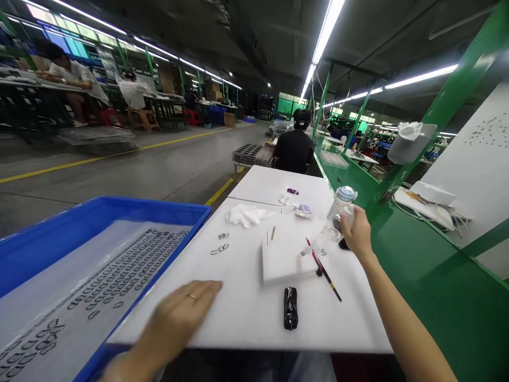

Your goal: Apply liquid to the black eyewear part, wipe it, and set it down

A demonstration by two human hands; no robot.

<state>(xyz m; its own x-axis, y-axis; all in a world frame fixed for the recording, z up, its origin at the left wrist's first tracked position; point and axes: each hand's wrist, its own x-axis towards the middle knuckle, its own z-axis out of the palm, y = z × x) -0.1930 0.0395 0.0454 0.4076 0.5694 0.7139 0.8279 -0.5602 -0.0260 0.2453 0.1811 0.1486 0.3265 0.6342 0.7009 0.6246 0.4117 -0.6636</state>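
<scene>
My right hand [358, 232] reaches to the right side of the white table, its thumb and fingers closed on a small whitish, translucent piece [348, 213] I cannot identify. Just behind it stands a spotted cup with a blue lid [345, 194]. Clear containers [329, 233] lie close by on the left. Blurred by motion, my left hand [185, 313] hovers at the front left of the table, fingers stretched out and nothing visible in them. A glossy black toy car body [290, 308] lies between the hands. Beyond it are a white block [288, 260] and a red-and-black brush [328, 276].
At left, a blue bin [159, 204] holds rows of small black frames [131, 265]. Several similar frames [220, 248] lie on the table, with crumpled tissue [247, 215] and a purple car body [292, 191] farther back. A person in black [294, 148] sits beyond the table.
</scene>
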